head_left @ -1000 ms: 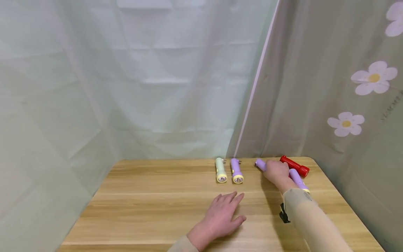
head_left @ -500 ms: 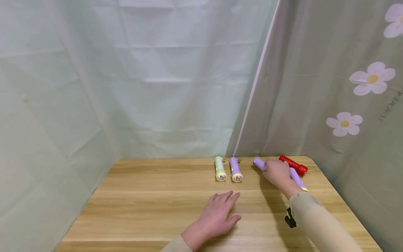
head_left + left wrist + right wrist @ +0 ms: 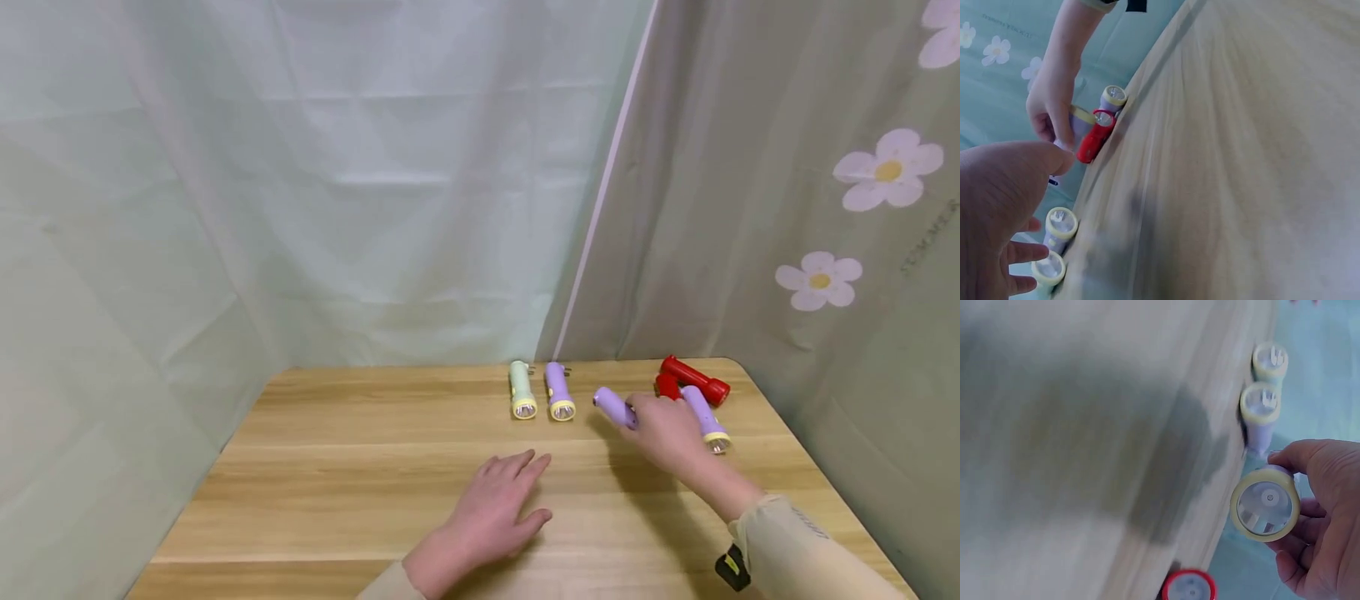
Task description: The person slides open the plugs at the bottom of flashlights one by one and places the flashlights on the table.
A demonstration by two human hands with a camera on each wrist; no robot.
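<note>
My right hand [image 3: 663, 433] grips a purple flashlight [image 3: 613, 407] by its body. In the right wrist view its yellow-ringed lens [image 3: 1265, 506] faces the camera, and it looks lifted off the table. Just beyond that hand lie another purple flashlight [image 3: 705, 419], a red flashlight [image 3: 696, 380] and a second red one [image 3: 667, 386], partly hidden by the hand. My left hand [image 3: 491, 508] is spread palm down over the table's middle and holds nothing. Ahead of it, side by side, lie a pale green flashlight [image 3: 522, 390] and a purple flashlight [image 3: 558, 392], lenses toward me.
The wooden table [image 3: 337, 475] ends at a back edge close behind the flashlights. Pale curtains [image 3: 420, 208] hang behind and on both sides, the right one [image 3: 720, 183] printed with flowers. A black strap [image 3: 732, 568] is on the right wrist.
My right hand has drawn back toward me with the purple flashlight, uncovering more of the second red one and the other purple one. My left hand has shifted slightly left.
</note>
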